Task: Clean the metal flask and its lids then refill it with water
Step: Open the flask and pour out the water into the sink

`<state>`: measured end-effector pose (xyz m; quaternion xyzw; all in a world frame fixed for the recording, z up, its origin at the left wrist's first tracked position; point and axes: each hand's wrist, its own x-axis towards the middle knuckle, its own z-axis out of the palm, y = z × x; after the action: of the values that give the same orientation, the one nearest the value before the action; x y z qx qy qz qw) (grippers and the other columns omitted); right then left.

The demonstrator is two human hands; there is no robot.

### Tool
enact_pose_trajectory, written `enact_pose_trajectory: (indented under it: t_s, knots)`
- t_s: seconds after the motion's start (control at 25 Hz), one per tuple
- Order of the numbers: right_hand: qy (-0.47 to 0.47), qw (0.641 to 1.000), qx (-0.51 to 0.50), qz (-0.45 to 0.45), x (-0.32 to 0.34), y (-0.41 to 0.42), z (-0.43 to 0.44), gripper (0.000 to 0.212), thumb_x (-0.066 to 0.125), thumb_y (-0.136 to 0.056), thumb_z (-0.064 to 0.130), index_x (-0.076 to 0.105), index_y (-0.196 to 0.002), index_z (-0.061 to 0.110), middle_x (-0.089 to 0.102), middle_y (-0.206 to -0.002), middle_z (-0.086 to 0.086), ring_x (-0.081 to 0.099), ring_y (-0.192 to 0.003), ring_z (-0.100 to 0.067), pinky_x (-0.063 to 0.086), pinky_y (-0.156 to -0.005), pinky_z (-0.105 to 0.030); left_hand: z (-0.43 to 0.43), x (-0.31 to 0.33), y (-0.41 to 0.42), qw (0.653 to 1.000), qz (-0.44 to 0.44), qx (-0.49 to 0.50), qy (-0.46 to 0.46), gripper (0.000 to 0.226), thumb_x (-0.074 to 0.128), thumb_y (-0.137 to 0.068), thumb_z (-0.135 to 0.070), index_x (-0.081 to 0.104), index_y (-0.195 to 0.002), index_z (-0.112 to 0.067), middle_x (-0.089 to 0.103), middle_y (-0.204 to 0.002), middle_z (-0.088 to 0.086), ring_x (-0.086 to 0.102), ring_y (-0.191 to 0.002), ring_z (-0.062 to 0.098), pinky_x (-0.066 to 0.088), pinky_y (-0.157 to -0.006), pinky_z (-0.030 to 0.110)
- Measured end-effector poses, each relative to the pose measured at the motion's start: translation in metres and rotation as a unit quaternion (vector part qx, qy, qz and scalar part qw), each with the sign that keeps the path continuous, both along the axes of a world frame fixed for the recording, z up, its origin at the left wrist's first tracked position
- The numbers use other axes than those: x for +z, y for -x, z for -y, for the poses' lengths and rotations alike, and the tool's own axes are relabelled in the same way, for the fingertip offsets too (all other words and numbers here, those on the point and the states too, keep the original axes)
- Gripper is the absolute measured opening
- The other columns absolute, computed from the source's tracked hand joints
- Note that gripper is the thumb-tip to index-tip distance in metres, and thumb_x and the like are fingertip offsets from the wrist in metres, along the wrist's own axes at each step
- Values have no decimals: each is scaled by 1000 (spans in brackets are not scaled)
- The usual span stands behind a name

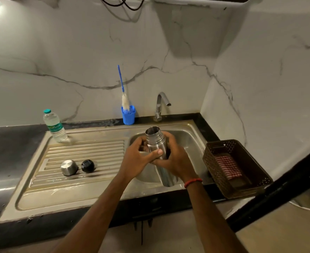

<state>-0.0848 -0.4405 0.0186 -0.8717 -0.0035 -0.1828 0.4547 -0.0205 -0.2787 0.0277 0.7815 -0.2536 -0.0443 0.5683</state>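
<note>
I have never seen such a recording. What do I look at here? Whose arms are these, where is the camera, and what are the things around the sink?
There is no machine: these are a person's two bare arms. The camera sits on the person's head and looks down, so you see what they see. The left hand and right hand both grip an open metal flask over the sink basin. On the drainboard lie its two lids, a steel lid and a black lid, with a water bottle behind them. At the wall stand a brush in a blue holder and the tap. At the right, a basket holds a checked cloth.
</note>
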Motion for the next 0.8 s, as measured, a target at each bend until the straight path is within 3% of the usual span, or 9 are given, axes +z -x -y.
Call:
enact_pose_trajectory:
  t_s: [0.16, 0.32, 0.44, 0.56, 0.8]
  knots:
    - [-35, 999, 8, 0, -4, 3, 27, 91, 85, -72, 43, 31, -144, 31, 66, -124, 4, 68, -104, -9, 60, -86, -40, 24, -9, 5, 1000, 5, 6, -14, 56, 84, -79, -37, 52, -125, -34, 64, -107, -23, 60, -96, -13, 46, -78, 5]
    - [-31, 999, -7, -3, -8, 1, 45, 84, 83, -74, 49, 35, -142, 35, 68, -114, 8, 70, -95, -9, 62, -79, -38, 34, -16, -5, 998, 12, -9, -58, 56, 82, -80, -42, 53, -128, -35, 64, -109, -22, 62, -96, -7, 48, -78, 13]
    - [-4, 999, -29, -15, -9, -6, 59, 85, 81, -74, 53, 35, -142, 34, 67, -113, 7, 70, -90, -9, 62, -76, -36, 41, -18, -22, 990, 55, -31, -125, 60, 75, -83, -52, 54, -136, -32, 62, -116, -20, 61, -99, -1, 52, -85, 26]
    - [34, 997, -61, -35, -6, -16, 74, 92, 81, -70, 60, 33, -144, 34, 62, -123, 4, 66, -100, -11, 60, -84, -37, 52, -19, -45, 971, 120, -59, -199, 63, 62, -86, -66, 53, -139, -32, 64, -124, -10, 60, -105, 4, 54, -92, 39]
    - [106, 984, -114, -85, 1, -37, 97, 99, 79, -62, 72, 31, -142, 39, 63, -123, 3, 66, -101, -15, 59, -86, -36, 69, -25, -89, 941, 178, -83, -275, 66, 60, -90, -64, 47, -146, -30, 58, -142, -2, 53, -128, 16, 44, -108, 42]
